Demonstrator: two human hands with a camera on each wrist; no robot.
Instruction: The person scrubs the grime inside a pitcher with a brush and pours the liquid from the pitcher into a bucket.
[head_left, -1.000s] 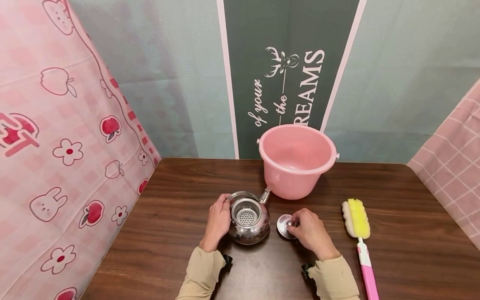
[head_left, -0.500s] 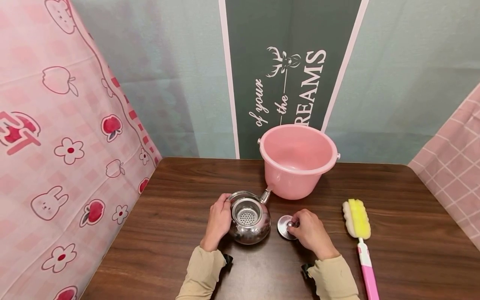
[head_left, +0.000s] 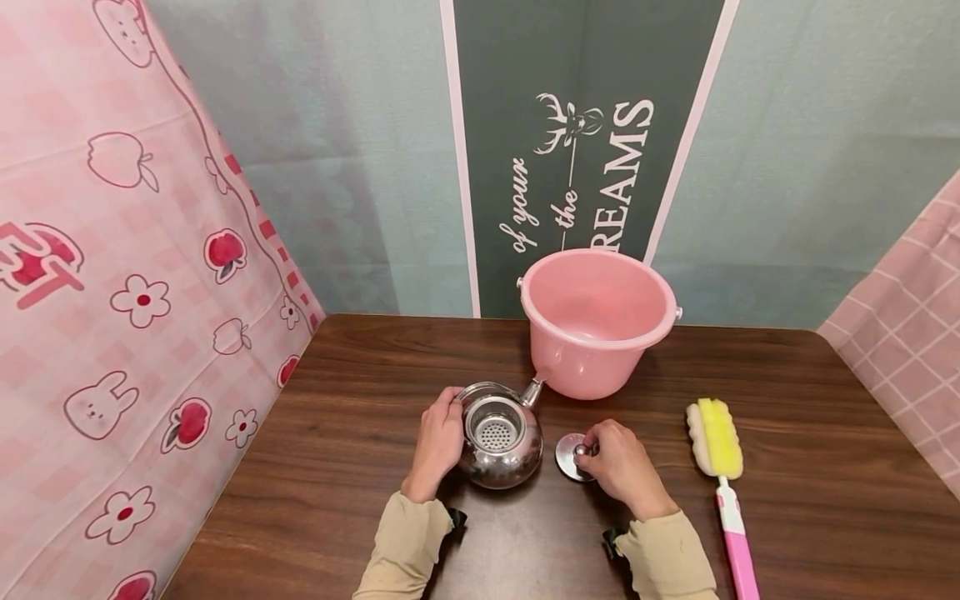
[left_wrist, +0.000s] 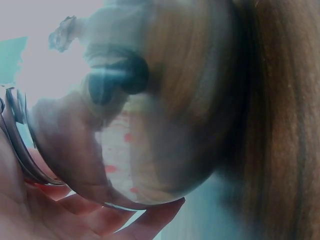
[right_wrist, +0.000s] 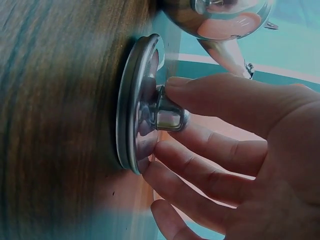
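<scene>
A shiny steel teapot (head_left: 501, 472) stands lidless on the wooden table, a perforated strainer (head_left: 496, 433) set in its mouth and its spout turned toward the bucket. My left hand (head_left: 437, 442) holds the teapot's left side, fingers curved along the round body beside the lowered handle (left_wrist: 30, 167). To the right of the pot lies its round steel lid (head_left: 570, 464), flat side down. My right hand (head_left: 624, 468) pinches the lid's knob (right_wrist: 169, 115) between thumb and index finger; the other fingers reach close to the lid's edge in the right wrist view.
Behind the teapot stands a pink bucket (head_left: 581, 371), its rim well above the spout. On the right lies a sponge brush (head_left: 714, 440) with a yellow and white head and a pink handle (head_left: 739, 562). Printed curtains hang along the back and both sides of the table (head_left: 337, 400).
</scene>
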